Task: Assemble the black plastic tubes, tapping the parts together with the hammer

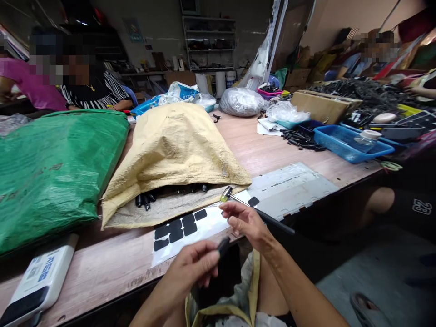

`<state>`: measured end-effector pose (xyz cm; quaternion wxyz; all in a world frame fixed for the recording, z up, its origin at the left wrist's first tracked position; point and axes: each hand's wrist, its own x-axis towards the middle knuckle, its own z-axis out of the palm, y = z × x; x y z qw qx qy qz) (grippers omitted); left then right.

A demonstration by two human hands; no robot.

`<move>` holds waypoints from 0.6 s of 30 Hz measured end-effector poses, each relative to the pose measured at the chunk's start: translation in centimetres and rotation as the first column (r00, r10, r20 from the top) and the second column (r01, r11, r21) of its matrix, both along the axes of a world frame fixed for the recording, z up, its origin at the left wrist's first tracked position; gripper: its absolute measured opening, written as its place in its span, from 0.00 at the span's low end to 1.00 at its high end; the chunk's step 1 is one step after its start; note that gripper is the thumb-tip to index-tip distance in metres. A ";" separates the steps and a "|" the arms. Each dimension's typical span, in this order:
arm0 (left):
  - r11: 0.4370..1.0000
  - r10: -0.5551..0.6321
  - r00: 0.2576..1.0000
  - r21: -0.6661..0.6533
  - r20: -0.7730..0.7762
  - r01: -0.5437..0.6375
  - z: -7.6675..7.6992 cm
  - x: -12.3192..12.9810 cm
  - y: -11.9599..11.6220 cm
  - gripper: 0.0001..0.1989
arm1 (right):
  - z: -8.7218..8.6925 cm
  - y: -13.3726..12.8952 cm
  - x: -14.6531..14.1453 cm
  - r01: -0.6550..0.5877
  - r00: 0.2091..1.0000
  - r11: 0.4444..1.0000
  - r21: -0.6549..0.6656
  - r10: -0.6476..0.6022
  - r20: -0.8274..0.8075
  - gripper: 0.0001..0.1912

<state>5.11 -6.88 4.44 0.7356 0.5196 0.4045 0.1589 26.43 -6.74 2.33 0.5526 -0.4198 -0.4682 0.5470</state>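
My left hand (200, 263) pinches a small black piece (224, 246) between thumb and fingers, above an open sack (250, 290) at my lap. Just right of it, my right hand (245, 222) has its fingers curled with thumb and fingertips near each other; whether anything small is between them is hard to see. Behind the right hand, a small hammer-like tool (260, 211) with a black handle lies at the table edge. A white sheet (211, 227) bears several black rounded stickers (176, 230). Black parts (146, 200) show in the mouth of a beige sack (177, 145).
A green sack (61, 172) and a white box-like device (42, 277) are at the left. Grey sheeting (293, 188) covers the table edge at the right, with a blue tray (352, 143) and black parts (299, 138) behind. People sit at the far left and right.
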 end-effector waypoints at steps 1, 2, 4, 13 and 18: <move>0.999 -0.047 0.998 -0.023 -0.040 0.047 -0.8 -0.4 -0.9 0.21 | 0.0 -0.1 0.6 0.055 0.995 0.998 0.040 -0.059 0.086 0.22; 0.997 -0.074 0.993 -0.026 -0.088 0.072 -1.8 -0.8 -1.8 0.21 | -0.1 0.0 1.3 0.123 0.971 0.988 0.090 -0.138 0.196 0.20; 0.995 -0.062 0.974 0.065 -0.220 0.079 -4.5 -1.1 -3.2 0.18 | -0.3 0.4 2.3 0.249 0.829 0.943 0.222 -0.326 0.454 0.16; 0.921 0.072 0.747 0.333 -0.661 0.205 -13.8 -0.2 -4.8 0.09 | -1.7 1.8 0.9 0.237 0.135 0.856 0.459 -0.497 0.857 0.08; 0.854 -0.018 0.602 0.301 -0.798 0.424 -12.0 0.7 -5.0 0.16 | -2.1 1.9 0.4 0.205 0.006 0.844 0.495 -0.507 0.862 0.08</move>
